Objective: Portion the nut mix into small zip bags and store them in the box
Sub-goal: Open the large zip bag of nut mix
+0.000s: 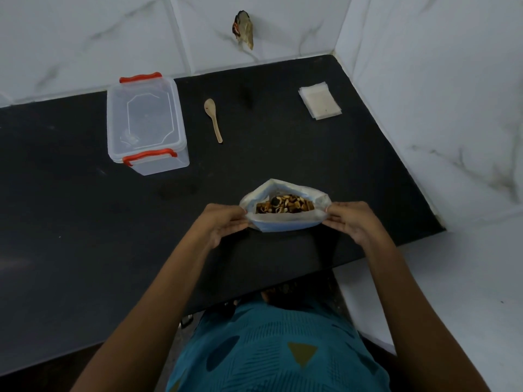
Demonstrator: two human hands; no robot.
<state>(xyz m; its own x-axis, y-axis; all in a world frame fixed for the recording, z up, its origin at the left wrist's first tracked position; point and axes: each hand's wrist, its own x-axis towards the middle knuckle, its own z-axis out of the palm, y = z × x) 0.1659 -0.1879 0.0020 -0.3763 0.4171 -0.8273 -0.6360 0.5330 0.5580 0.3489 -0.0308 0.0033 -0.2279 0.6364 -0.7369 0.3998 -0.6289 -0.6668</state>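
Observation:
A pale plastic bag of nut mix (283,223) stands on the black counter (70,222) near its front edge, its mouth spread wide so the nuts (284,207) show. My left hand (223,222) pinches the bag's left rim and my right hand (349,220) pinches its right rim. A clear lidded box (145,123) with red clips sits at the back left. A small wooden spoon (212,118) lies right of the box. A stack of small zip bags (319,100) lies at the back right.
White marble-look tiled walls close off the back and right side of the counter. A small brown chipped patch (244,29) marks the back wall. The counter's front edge runs just before my body.

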